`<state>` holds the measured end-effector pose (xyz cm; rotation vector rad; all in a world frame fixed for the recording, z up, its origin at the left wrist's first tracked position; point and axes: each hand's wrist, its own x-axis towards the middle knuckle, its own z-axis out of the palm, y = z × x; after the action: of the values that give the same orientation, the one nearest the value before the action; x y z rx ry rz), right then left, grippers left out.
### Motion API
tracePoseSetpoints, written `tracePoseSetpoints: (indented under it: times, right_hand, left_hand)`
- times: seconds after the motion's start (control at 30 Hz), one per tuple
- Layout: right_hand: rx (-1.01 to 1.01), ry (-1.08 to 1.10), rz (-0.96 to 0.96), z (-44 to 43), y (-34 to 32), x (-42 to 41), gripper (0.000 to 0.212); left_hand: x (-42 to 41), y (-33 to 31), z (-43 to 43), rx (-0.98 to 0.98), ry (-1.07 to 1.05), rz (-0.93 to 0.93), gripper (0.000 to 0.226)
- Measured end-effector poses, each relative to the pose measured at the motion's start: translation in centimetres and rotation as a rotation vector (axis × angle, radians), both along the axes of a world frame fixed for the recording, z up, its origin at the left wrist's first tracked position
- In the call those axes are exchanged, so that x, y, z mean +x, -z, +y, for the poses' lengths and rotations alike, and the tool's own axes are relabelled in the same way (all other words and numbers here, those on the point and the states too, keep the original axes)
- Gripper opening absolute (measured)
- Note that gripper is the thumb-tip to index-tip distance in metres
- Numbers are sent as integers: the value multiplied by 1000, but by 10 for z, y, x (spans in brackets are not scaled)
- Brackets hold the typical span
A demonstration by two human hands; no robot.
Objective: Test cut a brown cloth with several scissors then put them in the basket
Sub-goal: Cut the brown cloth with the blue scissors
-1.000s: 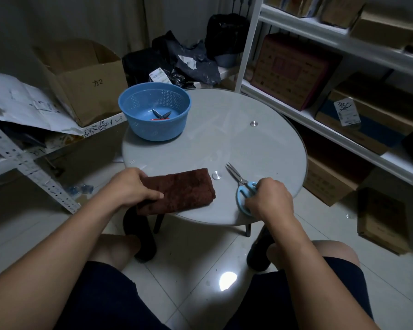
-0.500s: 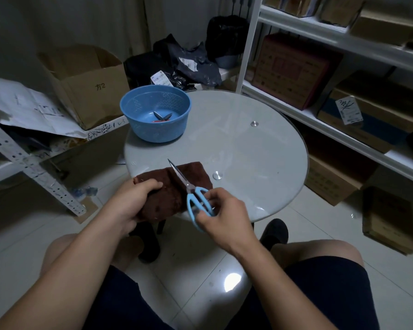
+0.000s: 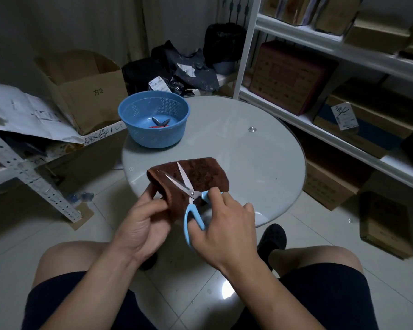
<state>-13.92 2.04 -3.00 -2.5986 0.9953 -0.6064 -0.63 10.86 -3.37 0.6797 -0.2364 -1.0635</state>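
A folded brown cloth (image 3: 198,177) lies at the near edge of the round glass table (image 3: 248,158), its near end lifted off the edge. My left hand (image 3: 143,225) pinches that near left edge. My right hand (image 3: 224,225) holds blue-handled scissors (image 3: 191,201), fingers in the loops. The steel blades are spread apart over the cloth and point away from me. A blue plastic basket (image 3: 153,122) stands at the table's far left, with a small pair of scissors (image 3: 161,121) lying in its bottom.
White shelves with cardboard boxes (image 3: 343,115) line the right side. An open carton (image 3: 86,91) and loose papers sit on a low rack at the left. Black bags (image 3: 191,67) lie behind the table. My knees and a dark shoe (image 3: 272,239) are under the table's near edge.
My right hand picked the blue scissors off the table at the right and brought them over the cloth. The blades have spread apart. My left hand lifted the cloth's near edge.
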Motion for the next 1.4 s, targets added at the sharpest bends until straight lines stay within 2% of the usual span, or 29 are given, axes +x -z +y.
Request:
tracePoseSetpoints:
  times: [0.07,0.17,0.2,0.27,0.37,0.5,0.6,0.67,0.73,0.77,0.87,0.9,0.97,1.03,1.1,1.17,1.27,1.37,1.4]
  right_hand:
    - [-70,22,53,3,-2,3,38]
    - [-136,-6,115,11,1,6,37]
    - [-139,-12,119,13,1,6,37]
    - [-139,-1,123,12,-1,6,38]
    - [-148,1,144,11,-2,7,44]
    - [-177,6,117,8,-6,5,49]
    - [-203,21,95,-2,-6,-2,49]
    - [-149,58,57,-11,-5,-14,49]
    - [26,99,-21,-19,-8,-29,48]
    - [220,89,-84,-22,-10,-34,48]
    - [1201,-181,-518,-30,-26,-30,53]
    - [1480,-299,-627,-32,-30,-26,57]
    - [1855,-479,-677,-35,-33,-18,61]
    - [2043,-564,-641,-37,-27,-14,64]
    - [2141,-614,-608,-36,-18,-13,68]
    - [2197,-633,-570,-34,-12,-13,71]
    - [2251,-641,-543,-33,-2,-15,71]
    - [2260,-579,-517,-32,5,-18,71]
    - [2268,-550,-514,-33,6,-19,70]
  left_hand:
    - [-2,-1,-7,41,-15,-65,74]
    - [-4,-3,-20,202,-199,-190,32]
    - [-5,-4,-21,210,-233,-214,28]
    - [-3,-6,-22,196,-270,-284,34]
    - [2,-7,-22,290,-362,-352,38]
    - [4,-14,-29,348,-440,-310,25]
    - [14,-19,-32,344,-478,-231,24]
    - [36,-25,-29,309,-573,-169,27]
    - [59,-28,-24,251,-563,-157,28]
    - [62,-28,-23,210,-494,-145,35]
    - [38,-28,-22,121,-231,-39,76]
    - [28,-28,-22,77,-147,12,81]
    - [14,-28,-22,19,-55,80,70]
    - [7,-27,-23,-15,22,93,69]
    - [4,-27,-25,-27,56,73,64]
    - [5,-26,-28,1,32,24,53]
    - [2,-27,-32,93,-76,-26,57]
    - [4,-26,-36,195,-185,-102,28]
    - [3,-26,-37,216,-202,-97,25]
